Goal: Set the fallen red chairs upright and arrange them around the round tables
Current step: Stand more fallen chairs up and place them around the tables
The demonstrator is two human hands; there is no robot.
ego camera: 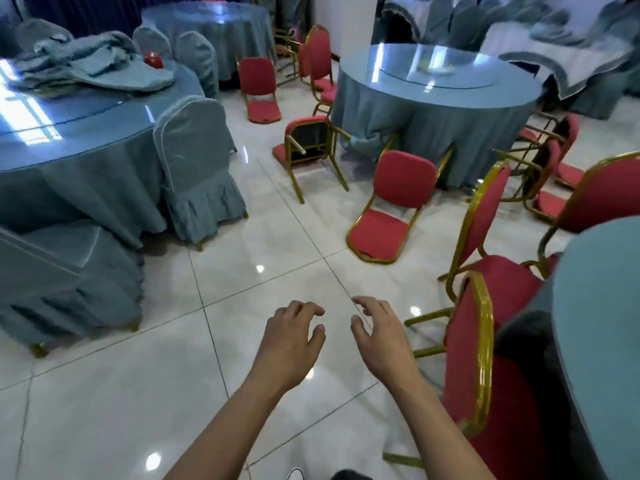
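Banquet hall, glossy white tile floor (138, 393), round tables in blue cloth. Left hand (289, 344) and right hand (382, 341) are hovering side by side over bare floor, fingers loosely spread and slightly curled, holding nothing; likely readying to reach for a chair. Nearest fallen chair (391, 206) is lying on its back ahead of the hands, legs against the far table (440, 95). Tipped chair (311, 147) is resting beside it, legs pointing outward; another (261, 90) is lying farther back. More are lying tangled to the right (554, 171). Upright chairs (485, 348) are standing at the near table (602, 306), probably already arranged. Covered chair (197, 168) is narrowing the aisle on the left
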